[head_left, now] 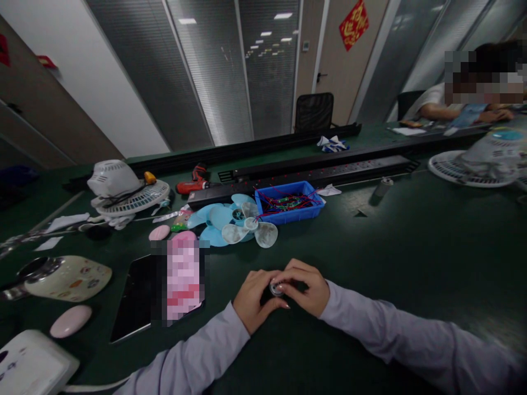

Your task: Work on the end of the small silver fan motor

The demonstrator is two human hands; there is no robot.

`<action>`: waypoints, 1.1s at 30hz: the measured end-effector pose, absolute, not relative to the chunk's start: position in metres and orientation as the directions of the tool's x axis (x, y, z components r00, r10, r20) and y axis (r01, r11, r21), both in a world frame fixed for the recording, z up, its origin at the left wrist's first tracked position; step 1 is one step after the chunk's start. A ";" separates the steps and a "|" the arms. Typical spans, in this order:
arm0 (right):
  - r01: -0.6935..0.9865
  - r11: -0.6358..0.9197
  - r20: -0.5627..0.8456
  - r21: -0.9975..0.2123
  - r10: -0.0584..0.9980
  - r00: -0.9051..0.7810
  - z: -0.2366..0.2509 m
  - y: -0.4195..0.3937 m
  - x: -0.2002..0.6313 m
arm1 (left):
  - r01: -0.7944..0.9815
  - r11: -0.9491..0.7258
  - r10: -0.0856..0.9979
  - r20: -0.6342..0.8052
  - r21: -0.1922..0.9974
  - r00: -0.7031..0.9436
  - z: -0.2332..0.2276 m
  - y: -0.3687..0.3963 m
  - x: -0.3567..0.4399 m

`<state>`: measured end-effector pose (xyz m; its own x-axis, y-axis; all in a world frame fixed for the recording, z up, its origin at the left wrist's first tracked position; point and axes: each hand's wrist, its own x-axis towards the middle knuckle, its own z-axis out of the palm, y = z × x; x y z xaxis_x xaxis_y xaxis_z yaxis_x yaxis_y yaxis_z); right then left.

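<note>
Head view: left hand (256, 299) and right hand (307, 288) both pinch closed on a small round silver-and-black metal part (276, 288) above the dark green table (411, 252)

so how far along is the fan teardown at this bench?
Done: loose fan blades lie by the blue bin of wires, and a fan guard sits apart. In hand: left hand and right hand both grip a small round metal part. Left: cannot tell how much; another fan sits far right.
</note>
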<state>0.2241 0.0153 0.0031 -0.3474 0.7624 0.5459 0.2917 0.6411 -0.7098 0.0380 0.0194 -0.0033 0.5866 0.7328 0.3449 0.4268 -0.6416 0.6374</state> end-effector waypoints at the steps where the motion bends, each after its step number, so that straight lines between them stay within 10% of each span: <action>1: 0.274 0.631 0.534 -0.726 0.768 -0.354 0.003 0.015 0.224 | 0.427 -0.640 0.734 0.345 0.638 0.585 -0.003 0.019 0.038; 33: 0.298 0.607 0.537 -0.737 0.793 -0.287 0.004 0.012 0.218 | 0.489 -0.624 0.757 0.315 0.609 0.573 0.000 0.016 0.042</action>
<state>0.2181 0.0117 0.0037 -0.2873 0.7930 0.5371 0.2982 0.6070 -0.7366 0.0418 0.0165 0.0001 0.5726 0.7568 0.3151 0.4894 -0.6239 0.6093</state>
